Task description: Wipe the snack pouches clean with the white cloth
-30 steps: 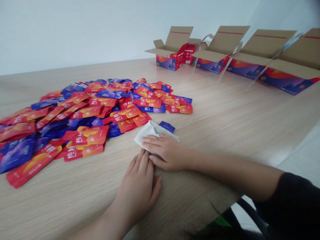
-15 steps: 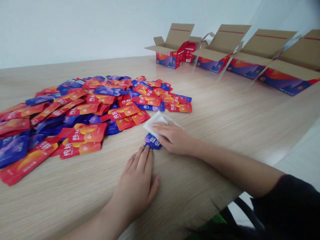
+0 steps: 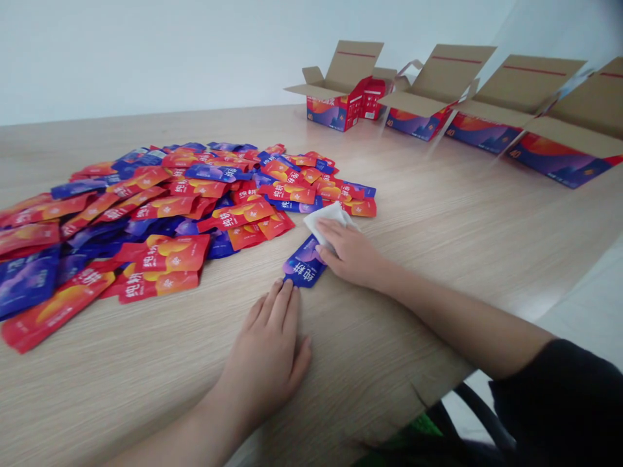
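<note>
A blue pouch with white characters lies flat on the table in front of me. My left hand rests palm down with its fingers stretched out, the fingertips pressing on the pouch's near end. A folded white wipe is under my right hand, whose fingers bend over it. The hand and wipe are at the pouch's far end and hide part of it. To the left, a wide heap of red-orange pouches and blue pouches spreads over the table.
Along the back right stand several opened cardboard boxes with raised flaps and red-blue printed sides. Behind the first one is a red box. The wooden table meets a pale wall at the back.
My right hand and the wipe have slid away from my left hand, toward the upper right, uncovering more of the blue pouch. My left hand has stayed in place.
</note>
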Tool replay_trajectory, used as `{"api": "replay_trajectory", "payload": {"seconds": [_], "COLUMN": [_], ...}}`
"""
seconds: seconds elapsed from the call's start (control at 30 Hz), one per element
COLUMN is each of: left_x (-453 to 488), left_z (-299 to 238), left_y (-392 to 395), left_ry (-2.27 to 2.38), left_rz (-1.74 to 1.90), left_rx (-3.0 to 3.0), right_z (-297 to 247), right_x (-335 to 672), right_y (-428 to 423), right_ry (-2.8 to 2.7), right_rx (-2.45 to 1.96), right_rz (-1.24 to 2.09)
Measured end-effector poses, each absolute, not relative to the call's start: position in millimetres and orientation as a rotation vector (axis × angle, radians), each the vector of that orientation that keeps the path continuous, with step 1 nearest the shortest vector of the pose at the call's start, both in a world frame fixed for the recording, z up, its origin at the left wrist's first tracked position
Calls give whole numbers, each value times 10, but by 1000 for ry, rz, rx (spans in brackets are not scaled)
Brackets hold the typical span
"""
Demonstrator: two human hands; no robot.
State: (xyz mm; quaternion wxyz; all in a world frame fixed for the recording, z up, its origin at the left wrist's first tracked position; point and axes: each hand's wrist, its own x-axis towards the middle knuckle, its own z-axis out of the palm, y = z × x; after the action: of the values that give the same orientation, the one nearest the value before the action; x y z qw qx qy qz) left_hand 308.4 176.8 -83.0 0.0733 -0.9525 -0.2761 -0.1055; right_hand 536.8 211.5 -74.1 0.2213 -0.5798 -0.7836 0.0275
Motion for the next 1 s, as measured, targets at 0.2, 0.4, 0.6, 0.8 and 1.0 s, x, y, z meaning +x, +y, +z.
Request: {"api": "replay_trajectory", "payload": {"seconds": [0.2,0.4,0.6,0.8,1.0], "left_x": [3080,3078,3075,3079,3076], "left_z": [-842,-840,-842,-828,-761], "left_y": [1769,1770,1770,1783,1752], "left_ry": [-833,-827,-848,-798,-787], "left_rz": [-333,-333,-358,-368,-334], "left_rx": [-2880,-2873,-2886,-2868,-2785], "right_z": [-755,-752,-772,-696,-639], "right_x": [5113,5340,5274,5129,5623], "right_y": [1960,2103,2056,1906,2128], "right_ry": [-2344,-2217,-2207,-2393,-2193], "right_rx": [-1398,-1460,-1474,-1183,-1672], "right_rz": [73,212,156,339,281]}}
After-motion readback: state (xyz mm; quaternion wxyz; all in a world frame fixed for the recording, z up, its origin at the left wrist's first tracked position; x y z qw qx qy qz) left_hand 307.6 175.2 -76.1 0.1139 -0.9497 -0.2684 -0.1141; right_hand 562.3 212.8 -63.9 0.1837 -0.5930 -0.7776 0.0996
